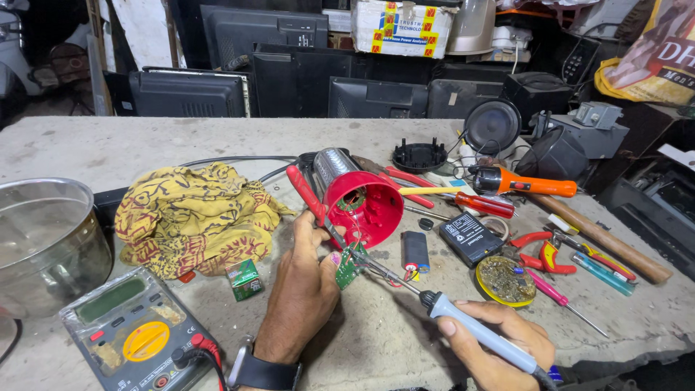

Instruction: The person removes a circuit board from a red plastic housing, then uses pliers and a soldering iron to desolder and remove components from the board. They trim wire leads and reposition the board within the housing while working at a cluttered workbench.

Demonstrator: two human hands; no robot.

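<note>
At far left sit a steel bowl point(43, 239) and multimeter point(137, 337). Near centre, the left hand point(304, 286) pinches a small green circuit board point(348, 266), wires trailing into the opened red housing point(362, 206). Right hand point(499, 340) grips the soldering iron point(434, 304), tip at the board; soldering looks underway, reassembly not done.

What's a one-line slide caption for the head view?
Left hand steadies a small green circuit board beside a red housing while the right hand touches a soldering iron to it.
</note>
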